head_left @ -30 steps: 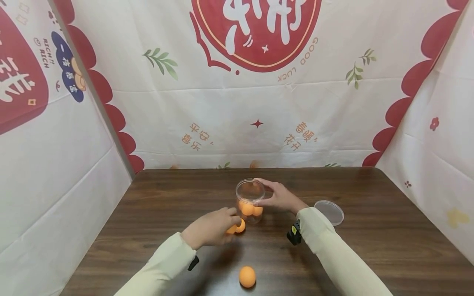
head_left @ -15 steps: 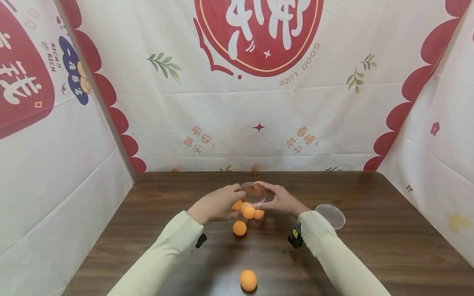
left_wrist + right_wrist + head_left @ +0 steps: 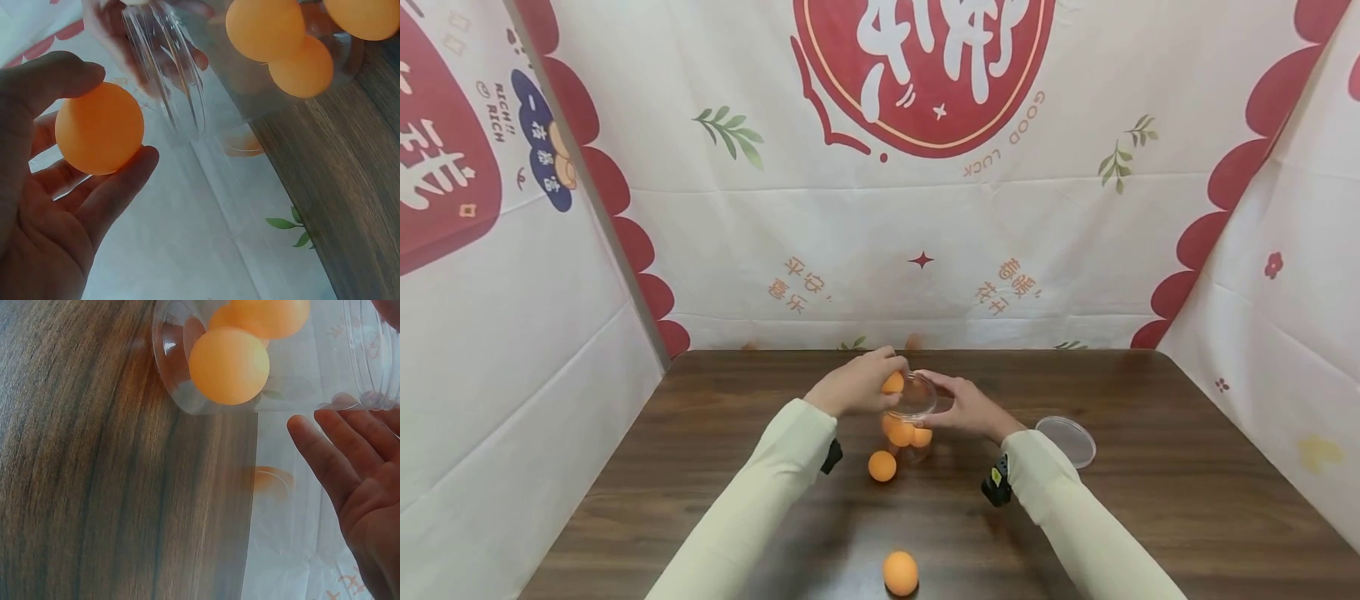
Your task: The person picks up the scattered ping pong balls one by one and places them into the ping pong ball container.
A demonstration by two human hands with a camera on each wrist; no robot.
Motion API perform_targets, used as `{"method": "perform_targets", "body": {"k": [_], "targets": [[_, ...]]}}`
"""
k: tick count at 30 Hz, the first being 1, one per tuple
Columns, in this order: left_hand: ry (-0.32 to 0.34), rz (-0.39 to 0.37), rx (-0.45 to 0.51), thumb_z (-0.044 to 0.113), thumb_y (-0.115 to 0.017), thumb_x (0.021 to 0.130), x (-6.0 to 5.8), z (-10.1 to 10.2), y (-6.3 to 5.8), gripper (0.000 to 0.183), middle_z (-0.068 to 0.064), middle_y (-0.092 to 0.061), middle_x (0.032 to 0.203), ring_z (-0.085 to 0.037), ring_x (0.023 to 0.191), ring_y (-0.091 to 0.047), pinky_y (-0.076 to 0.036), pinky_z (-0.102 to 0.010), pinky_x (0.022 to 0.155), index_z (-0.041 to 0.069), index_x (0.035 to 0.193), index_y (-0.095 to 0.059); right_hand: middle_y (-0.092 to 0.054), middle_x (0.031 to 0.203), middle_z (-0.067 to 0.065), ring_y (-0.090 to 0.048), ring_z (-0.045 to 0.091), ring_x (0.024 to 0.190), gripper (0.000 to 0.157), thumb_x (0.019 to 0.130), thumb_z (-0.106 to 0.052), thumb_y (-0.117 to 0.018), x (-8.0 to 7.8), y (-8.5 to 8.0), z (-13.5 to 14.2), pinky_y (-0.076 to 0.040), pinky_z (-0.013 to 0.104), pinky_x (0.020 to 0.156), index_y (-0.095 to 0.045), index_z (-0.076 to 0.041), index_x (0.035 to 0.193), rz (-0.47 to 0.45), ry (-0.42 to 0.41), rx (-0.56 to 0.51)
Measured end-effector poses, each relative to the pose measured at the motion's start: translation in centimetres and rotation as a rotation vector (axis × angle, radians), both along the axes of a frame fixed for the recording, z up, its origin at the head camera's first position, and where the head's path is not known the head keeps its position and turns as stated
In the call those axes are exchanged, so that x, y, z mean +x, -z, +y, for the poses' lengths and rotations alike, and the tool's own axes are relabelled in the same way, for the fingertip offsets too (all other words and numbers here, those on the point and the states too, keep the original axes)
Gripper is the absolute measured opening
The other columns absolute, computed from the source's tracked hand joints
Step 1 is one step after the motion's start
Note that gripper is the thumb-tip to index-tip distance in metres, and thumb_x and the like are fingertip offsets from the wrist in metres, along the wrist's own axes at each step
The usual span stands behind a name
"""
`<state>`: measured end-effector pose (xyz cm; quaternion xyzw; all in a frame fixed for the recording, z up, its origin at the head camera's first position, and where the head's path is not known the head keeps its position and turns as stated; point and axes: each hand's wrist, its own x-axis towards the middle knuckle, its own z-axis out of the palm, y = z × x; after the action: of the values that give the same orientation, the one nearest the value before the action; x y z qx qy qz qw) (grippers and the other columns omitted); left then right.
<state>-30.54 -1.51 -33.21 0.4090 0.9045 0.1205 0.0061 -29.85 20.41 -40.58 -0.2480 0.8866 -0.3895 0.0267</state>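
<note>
My left hand [image 3: 859, 385] pinches an orange ping-pong ball [image 3: 100, 128] between thumb and fingers, right at the mouth of a clear plastic jar [image 3: 306, 375]. My right hand [image 3: 972, 410] holds the jar near its rim from the right, thumb on the near side and fingers on the far side. Inside the jar lie several orange balls [image 3: 901, 432], seen through its wall. The jar stands upright on the table in the head view. Just in front of it rests a loose orange ball [image 3: 882, 466].
Another orange ball [image 3: 900, 573] sits near the front of the brown wooden table [image 3: 647, 492]. A clear round lid [image 3: 1066, 442] lies to the right of the jar. Printed white cloth [image 3: 850, 217] hangs behind the table and along both sides.
My left hand has picked up a ball from beside the jar and raised it to the jar's mouth. One ball stays on the table there. My right hand keeps its hold on the jar.
</note>
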Motion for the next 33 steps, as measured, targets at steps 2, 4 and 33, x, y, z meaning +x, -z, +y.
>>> {"method": "perform_targets", "body": {"k": [2, 4, 33], "targets": [[0.001, -0.013, 0.014, 0.016, -0.064, 0.09, -0.5, 0.6, 0.2, 0.026, -0.004, -0.054, 0.104, -0.013, 0.076, -0.052, -0.045, -0.025, 0.069, 0.009, 0.115, -0.061, -0.052, 0.139, 0.014, -0.05, 0.031, 0.126, 0.079, 0.08, -0.034, -0.076, 0.1, -0.1, 0.1, -0.043, 0.05, 0.099, -0.04, -0.008, 0.144, -0.01, 0.014, 0.016], [0.007, -0.018, 0.025, 0.017, -0.064, 0.09, -0.9, 1.1, 0.4, 0.025, -0.004, -0.054, 0.104, -0.013, 0.077, -0.052, -0.045, -0.025, 0.07, 0.009, 0.114, -0.062, -0.05, 0.14, 0.015, -0.049, 0.032, 0.126, 0.081, 0.08, -0.036, -0.076, 0.2, -0.1, 0.1, -0.043, 0.051, 0.099, -0.039, -0.006, 0.145, -0.022, 0.024, 0.023], [0.028, -0.05, -0.047, 0.016, -0.065, 0.089, -1.3, 2.7, 1.4, 0.03, -0.008, -0.056, 0.109, -0.013, 0.084, -0.054, -0.047, -0.024, 0.075, 0.009, 0.119, -0.062, -0.049, 0.142, 0.015, -0.046, 0.033, 0.129, 0.079, 0.083, -0.031, -0.074, 0.5, -0.3, 0.0, -0.047, 0.046, 0.095, -0.034, -0.009, 0.148, -0.066, -0.002, -0.021]]}}
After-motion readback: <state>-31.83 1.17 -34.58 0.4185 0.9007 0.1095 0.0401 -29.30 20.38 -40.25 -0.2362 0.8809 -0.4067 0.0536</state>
